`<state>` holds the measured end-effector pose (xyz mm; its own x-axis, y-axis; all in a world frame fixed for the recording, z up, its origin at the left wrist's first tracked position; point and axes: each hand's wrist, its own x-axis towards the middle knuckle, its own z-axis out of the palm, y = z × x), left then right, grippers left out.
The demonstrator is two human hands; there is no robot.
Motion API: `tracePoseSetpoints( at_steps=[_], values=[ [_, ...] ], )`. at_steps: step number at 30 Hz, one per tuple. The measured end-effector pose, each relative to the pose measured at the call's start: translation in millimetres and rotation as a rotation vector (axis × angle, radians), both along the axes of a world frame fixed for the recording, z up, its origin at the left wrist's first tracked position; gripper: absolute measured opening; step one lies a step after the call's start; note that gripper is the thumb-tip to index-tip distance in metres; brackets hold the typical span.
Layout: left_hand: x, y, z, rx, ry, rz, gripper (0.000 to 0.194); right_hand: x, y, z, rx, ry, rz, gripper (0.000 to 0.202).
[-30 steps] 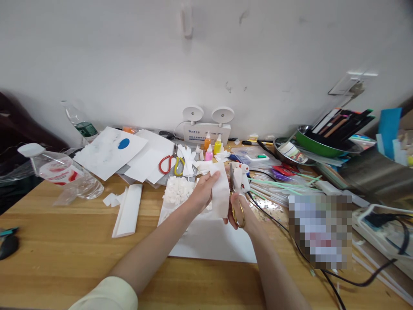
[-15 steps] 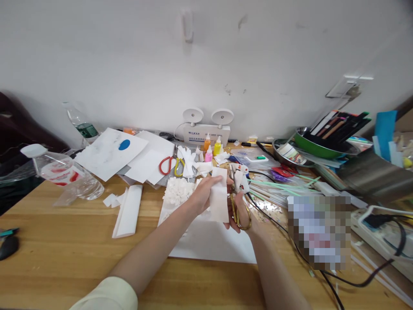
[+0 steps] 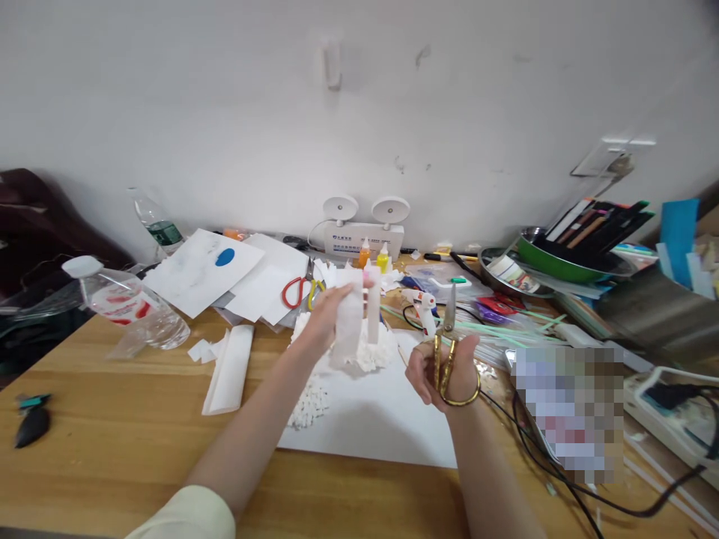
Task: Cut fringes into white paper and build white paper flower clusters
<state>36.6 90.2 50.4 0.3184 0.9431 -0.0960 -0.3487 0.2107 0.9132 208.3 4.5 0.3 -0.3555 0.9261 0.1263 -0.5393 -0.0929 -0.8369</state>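
Note:
White paper (image 3: 349,326) hangs from my left hand (image 3: 324,318), pinched between thumb and fingers. Beside it, at the same fingertips, is a narrow paper strip (image 3: 374,316). My right hand (image 3: 427,372) is wrapped round gold-handled scissors (image 3: 448,346), whose blades point up and look closed, apart from the paper. Under my left hand lie heaps of small white pieces (image 3: 377,358), partly hidden by the paper. They rest on a white sheet (image 3: 387,430) on the wooden table, with more fine white pieces (image 3: 310,404) at its left side.
Folded white paper (image 3: 229,370) lies left, near a clear bottle (image 3: 132,303). Red-handled (image 3: 293,292) and yellow-handled (image 3: 315,290) tools lie behind my left hand. A glue gun (image 3: 422,307) and its cable are at the right, before a green bowl (image 3: 553,254) of pens.
My right hand has drawn the scissors away from the paper, right and down. My left hand has shifted left with the paper, and a narrow strip now shows apart from the wider piece.

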Motion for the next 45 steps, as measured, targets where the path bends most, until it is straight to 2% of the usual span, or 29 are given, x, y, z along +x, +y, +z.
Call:
tracePoseSetpoints(
  at_steps=[4,8,11,13,16,18,20,22,25,31,34,39,45],
  values=[
    [-25,46,-0.7,0.087,0.241,0.224,0.036,1,-2,2.2,0.016,0.006,-0.053,0.085],
    [-36,94,-15.1,0.065,0.326,0.273,0.023,1,-1,0.2,0.011,-0.011,-0.066,0.086],
    [-39,110,-19.9,0.056,0.341,0.282,0.020,1,1,-1.1,-0.009,-0.058,-0.034,0.087],
    [-38,105,-15.6,0.071,0.314,0.267,0.021,0,3,-1.4,-0.015,-0.091,-0.052,0.086],
    [-33,79,-0.8,0.098,0.242,0.183,0.024,-6,6,-2.2,-0.037,-0.159,-0.130,0.080],
    [-25,54,10.0,0.085,0.179,0.068,0.025,-12,8,-3.8,-0.059,-0.220,-0.212,0.073],
    [-16,29,17.8,0.002,-0.004,-0.130,0.028,-16,9,-6.5,-0.051,-0.273,-0.309,0.062],
    [-6,9,21.0,-0.077,-0.117,-0.210,0.028,-18,9,-9.5,-0.002,-0.314,-0.382,0.053],
    [9,-7,18.3,-0.143,-0.198,-0.202,0.027,-19,7,-13.0,0.054,-0.394,-0.389,0.046],
    [23,-12,5.2,-0.125,-0.279,-0.151,0.028,-23,4,-14.5,-0.016,-0.531,-0.371,0.031],
    [23,-13,4.8,-0.091,-0.298,-0.165,0.030,-24,3,-11.2,-0.003,-0.533,-0.354,0.032],
    [15,-11,17.1,-0.033,-0.376,-0.106,0.030,-27,0,-6.5,0.064,-0.570,-0.332,0.040],
    [-9,-4,37.7,0.040,-0.353,-0.036,0.030,-41,-7,-8.5,0.081,-0.706,-0.114,0.036]
  ],
)
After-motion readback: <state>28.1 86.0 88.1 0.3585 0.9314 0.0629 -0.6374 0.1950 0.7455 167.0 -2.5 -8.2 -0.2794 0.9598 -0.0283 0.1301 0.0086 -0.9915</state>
